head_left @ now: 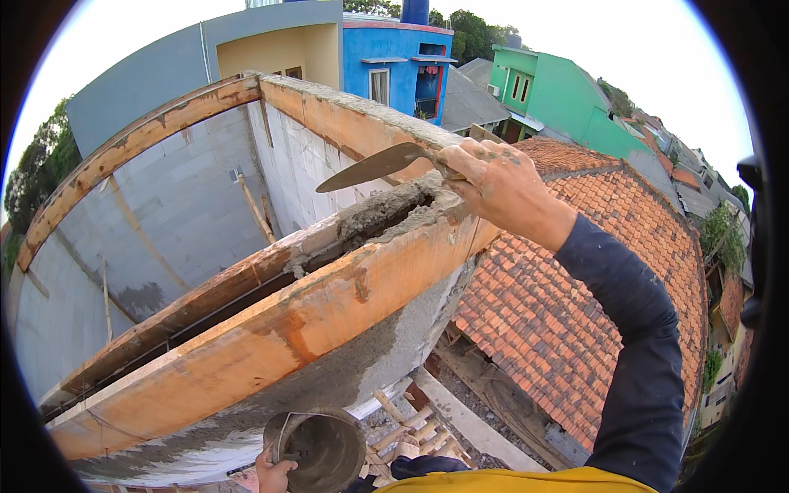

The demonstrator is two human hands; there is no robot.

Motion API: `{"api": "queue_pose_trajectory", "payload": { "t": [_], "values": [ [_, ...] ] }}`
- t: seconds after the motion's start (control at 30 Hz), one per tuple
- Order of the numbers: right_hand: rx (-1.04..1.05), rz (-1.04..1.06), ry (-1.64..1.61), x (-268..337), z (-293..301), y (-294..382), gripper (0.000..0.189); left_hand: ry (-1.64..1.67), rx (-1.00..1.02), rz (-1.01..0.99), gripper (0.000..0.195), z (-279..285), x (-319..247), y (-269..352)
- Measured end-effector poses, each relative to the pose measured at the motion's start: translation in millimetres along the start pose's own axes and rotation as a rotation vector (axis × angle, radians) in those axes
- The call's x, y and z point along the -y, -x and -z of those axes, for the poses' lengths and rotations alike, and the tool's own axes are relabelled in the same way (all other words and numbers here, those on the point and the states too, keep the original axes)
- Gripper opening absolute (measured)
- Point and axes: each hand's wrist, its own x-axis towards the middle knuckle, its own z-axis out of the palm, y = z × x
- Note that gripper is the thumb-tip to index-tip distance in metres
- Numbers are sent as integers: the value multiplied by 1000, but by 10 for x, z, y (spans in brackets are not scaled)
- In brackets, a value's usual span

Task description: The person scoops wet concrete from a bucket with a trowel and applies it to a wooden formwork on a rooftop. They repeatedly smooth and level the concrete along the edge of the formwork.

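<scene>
My right hand (pixel 493 182) grips the handle of a steel trowel (pixel 373 167), its blade pointing left above the corner of the wooden formwork. Below the blade, wet grey concrete (pixel 382 212) fills the end of the slot between two formwork boards; the outer board (pixel 320 314) carries orange-brown stains. Further left the slot is dark, with thin steel bars inside. At the bottom of the view my left hand (pixel 274 471) holds a mortar-coated bucket (pixel 327 453) by its rim, beside the wire handle. Some grey mix lies in the bucket.
Another formwork run (pixel 345 114) topped with concrete extends from the corner to the far left. Grey block walls (pixel 185 203) with wooden props stand inside. A tiled roof (pixel 567 296) lies below to the right. Under me are a wooden frame (pixel 425 431) and a concrete ledge (pixel 474 425).
</scene>
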Motion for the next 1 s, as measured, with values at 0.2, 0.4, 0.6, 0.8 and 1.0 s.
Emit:
{"api": "queue_pose_trajectory", "payload": {
  "t": [0.2,0.4,0.6,0.8,1.0],
  "values": [
    [-52,120,172,-198,-240,61,50,135,91,32,64,-41,-120,-166],
    [107,135,455,-78,-122,-35,44,308,128,-45,62,-233,-170,-423],
    [-41,-59,-91,239,391,661,30,378,206,5,57,-341,-287,-530],
    [561,-45,-418,1817,-71,2250,42,390,329,76,58,-612,-389,-685],
    [643,-262,-499,3400,-926,2434,68,351,391,69,59,-871,-430,-727]
  ]
}}
